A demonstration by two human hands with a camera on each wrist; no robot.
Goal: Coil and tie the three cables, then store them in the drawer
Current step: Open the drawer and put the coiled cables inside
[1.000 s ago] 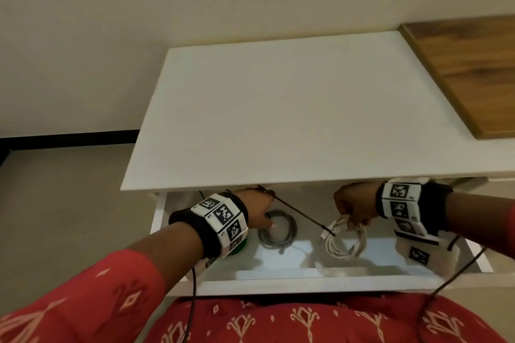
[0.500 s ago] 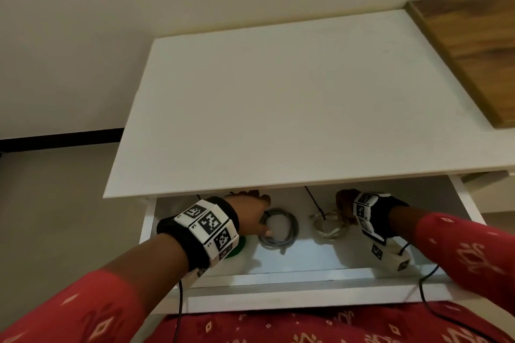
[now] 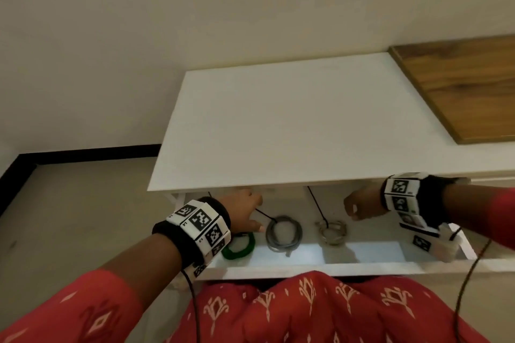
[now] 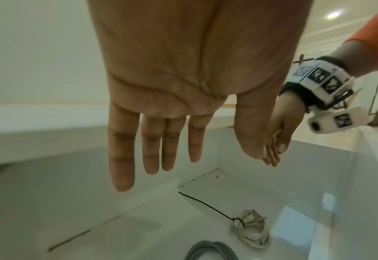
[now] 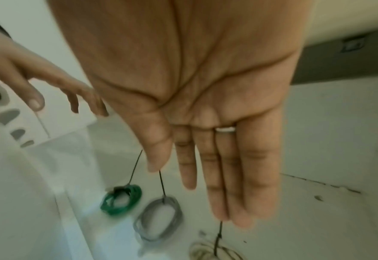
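Three tied coils lie in a row on the floor of the open white drawer (image 3: 320, 269): a green cable (image 3: 239, 246) at the left, a grey cable (image 3: 284, 235) in the middle, a white cable (image 3: 333, 232) at the right. Each carries a black tie with a long tail. The wrist views show the same coils: green cable (image 5: 121, 199), grey cable (image 5: 157, 219), white cable (image 4: 252, 232). My left hand (image 3: 248, 214) hovers over the green and grey coils with straight fingers (image 4: 122, 158), holding nothing. My right hand (image 3: 361, 205) is raised above the drawer's right part, fingers (image 5: 219, 176) extended and empty.
The white tabletop (image 3: 292, 125) overhangs the back of the drawer. A wooden board (image 3: 462, 89) lies at its far right. Wrist-camera leads hang at the drawer's front right corner (image 3: 459, 253). Beige floor (image 3: 78, 217) lies to the left.
My right hand let go of the white coil, which now lies in the drawer, and lifted away to the right. The left hand drew back slightly from the grey coil.
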